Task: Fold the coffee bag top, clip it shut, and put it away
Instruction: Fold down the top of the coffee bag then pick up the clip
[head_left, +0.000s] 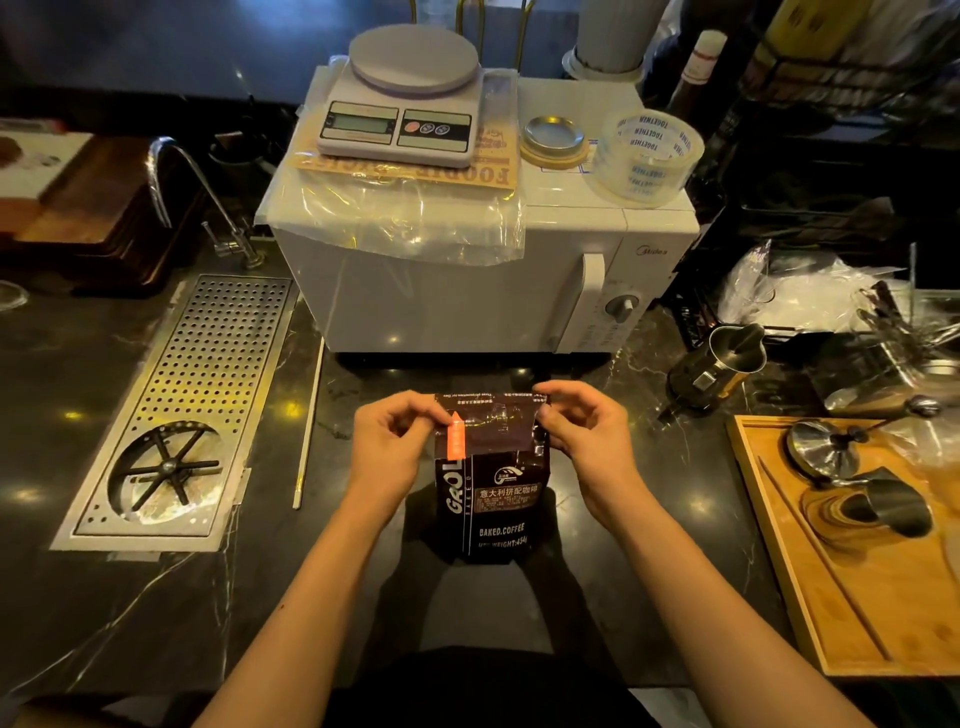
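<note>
A dark brown coffee bag (491, 499) stands upright on the black marble counter, straight in front of me. Its top is bent over toward me, with an orange strip (455, 439) showing near the left corner. My left hand (397, 441) pinches the bag's top left corner between thumb and fingers. My right hand (584, 426) pinches the top right corner the same way. No clip shows in either hand or near the bag.
A white microwave (467, 291) stands right behind the bag, with a scale (400, 104), a lid and a tape roll (647, 156) on top. A perforated drip tray (192, 400) lies at the left, a wooden tray (852, 592) with metal tools at the right, a steel pitcher (722, 364) behind it.
</note>
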